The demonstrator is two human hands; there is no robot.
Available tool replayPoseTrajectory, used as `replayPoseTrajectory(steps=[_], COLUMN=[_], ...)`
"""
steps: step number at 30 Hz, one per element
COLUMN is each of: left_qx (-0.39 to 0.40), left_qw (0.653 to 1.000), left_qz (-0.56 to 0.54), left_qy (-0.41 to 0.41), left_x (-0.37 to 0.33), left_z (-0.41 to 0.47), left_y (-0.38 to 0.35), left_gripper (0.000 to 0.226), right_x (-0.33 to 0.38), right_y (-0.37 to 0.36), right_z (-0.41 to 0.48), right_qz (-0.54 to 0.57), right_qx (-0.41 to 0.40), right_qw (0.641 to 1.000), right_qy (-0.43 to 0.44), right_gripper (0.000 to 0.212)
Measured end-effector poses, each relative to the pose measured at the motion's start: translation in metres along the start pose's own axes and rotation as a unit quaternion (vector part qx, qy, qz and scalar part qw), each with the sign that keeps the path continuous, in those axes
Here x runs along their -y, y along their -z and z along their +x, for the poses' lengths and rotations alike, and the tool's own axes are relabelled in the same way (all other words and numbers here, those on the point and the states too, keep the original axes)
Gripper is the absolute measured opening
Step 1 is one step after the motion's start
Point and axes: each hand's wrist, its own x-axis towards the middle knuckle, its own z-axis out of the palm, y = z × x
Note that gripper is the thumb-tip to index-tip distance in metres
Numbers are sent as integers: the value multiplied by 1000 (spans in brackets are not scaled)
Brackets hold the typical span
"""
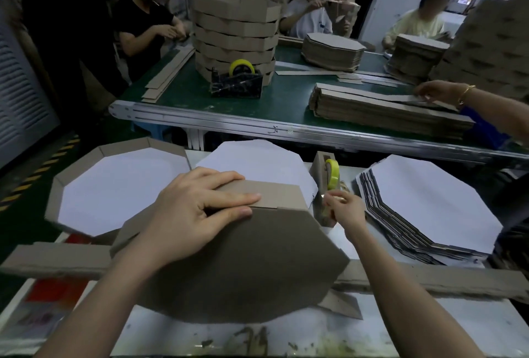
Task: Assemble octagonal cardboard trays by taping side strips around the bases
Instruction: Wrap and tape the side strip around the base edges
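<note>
Head view: single camera, looking down on the near bench.
Left hand (194, 211): lies flat, fingers straight and close together, pressing the side strip (274, 194) at its seam onto the upturned tray (243, 266), near centre.
Right hand (342, 208): pinches what looks like the tape end (340, 199) at the tape dispenser (320, 168), just right of the tray.
Seam advice: keep pressed shut until the tape lands; bridge both strip ends, rub down without slack.
Finished tray (71, 168): left, white inside up.
Base stack (429, 200): right.
Hidden: tape end barely discernible; dispenser cutter covered by fingers; tray's inside out of sight.
</note>
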Motion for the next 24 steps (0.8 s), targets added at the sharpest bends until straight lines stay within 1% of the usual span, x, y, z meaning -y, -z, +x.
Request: replayPoseTrajectory(steps=[1, 3, 4, 5, 7, 8, 10, 14, 16, 18, 20, 22, 24], left_qx=[-3, -4, -1, 3, 6, 10, 24, 38, 19, 12, 17, 16, 8], left_qw=[1000, 1000, 1000, 1000, 998, 997, 997, 996, 997, 999, 999, 999, 1000], left_qz=[2, 11, 18, 30, 63, 75, 73, 84, 69, 48, 45, 30, 14], left_qy=[2, 6, 5, 0, -20, -21, -10, -7, 12, 13, -4, -5, -10], left_x=[1, 1, 1, 0, -2, -4, -4, -3, -2, -1, -1, -1, -1], left_z=[-4, -10, -12, -15, -20, -22, -24, -27, -29, -30, -31, -32, -35], left_y=[1, 3, 5, 6, 9, 10, 11, 10, 11, 11, 11, 12, 13], left_gripper=[32, 33, 33, 35, 39, 38, 38, 43, 51, 62, 72, 78, 76], right_x=[17, 50, 67, 84, 116, 129, 152, 181, 185, 182, 173, 164, 156], right_y=[-1, -3, -4, -5, -7, -8, -8, -5, -5, -6, -8, -11, -12], right_z=[-9, -26, -37, -49, -74, -87, -112, -160, -181, -199, -213, -222, -230], right_qz=[-8, 10, 26, 41, 94, 133, 195, 244, 272, 288, 293, 310, 331], right_qx=[21, 74, 88, 91, 97, 112, 147, 223, 266, 297, 306, 297, 285], right_qw=[999, 997, 995, 994, 990, 984, 970, 944, 924, 909, 903, 898, 893], right_qy=[23, 36, 35, 39, 36, 31, 16, -4, -23, -46, -72, -94, -105], right_gripper=[25, 63, 67, 56, 18, 15, 20, 15, 16, 23, 28, 31, 31])
